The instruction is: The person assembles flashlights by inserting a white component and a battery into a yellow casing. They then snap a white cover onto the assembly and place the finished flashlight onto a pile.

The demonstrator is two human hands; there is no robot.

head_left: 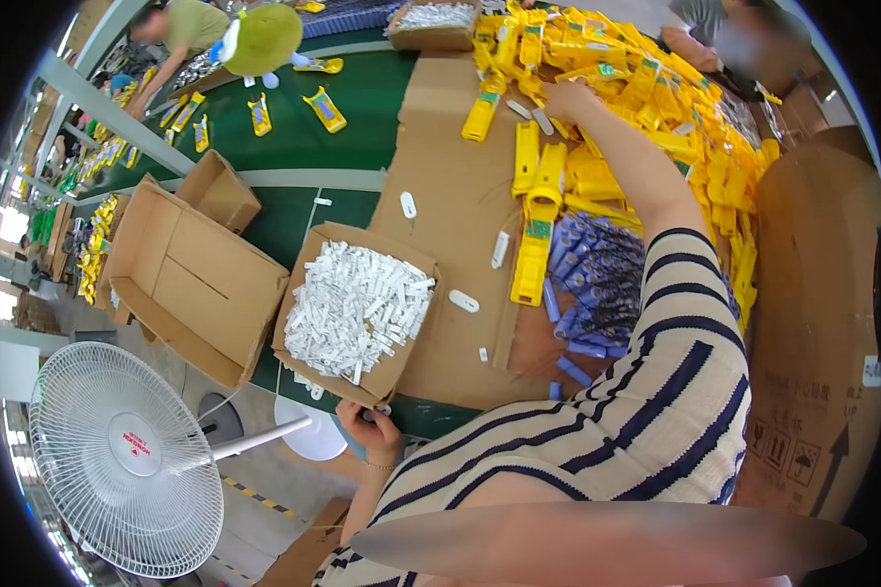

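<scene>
My right hand (568,101) reaches out to the far side of the table, at the near edge of a big heap of yellow plastic casings (646,88). Its fingers touch the casings, but their grip is hard to make out. White oval plastic pieces (542,121) lie just below it. My left hand (372,432) is at the table's front edge, below a cardboard box of small white parts (362,303). Its fingers curl round something small and dark that I cannot identify. Several yellow casings with green circuit boards (532,262) lie in a column mid-table, beside blue-wrapped cylindrical cells with wires (597,269).
Loose white pieces (464,301) dot the cardboard sheet (440,196). An open carton (181,279) stands left, above a white fan (127,460). Beyond, a green conveyor (294,147) carries yellow units near a green plush toy (264,39). A large carton (803,342) stands right. Two people are beyond.
</scene>
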